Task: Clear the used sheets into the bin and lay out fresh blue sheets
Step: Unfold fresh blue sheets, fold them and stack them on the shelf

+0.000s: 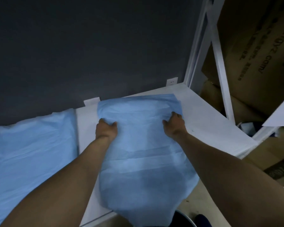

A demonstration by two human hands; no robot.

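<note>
A blue sheet [143,149] lies spread over a white table [208,122], its near end hanging over the front edge. My left hand [106,128] grips the sheet's left side near the far end, fingers curled into the fabric. At the sheet's right side, my right hand [174,123] holds the fabric the same way. A second blue sheet [29,148] covers the neighbouring surface at the left.
A dark wall [88,46] stands right behind the table. A white metal rack frame [220,63] with cardboard boxes [256,46] fills the right. The rim of a dark round bin [185,217] shows at the bottom, below the sheet's hanging end.
</note>
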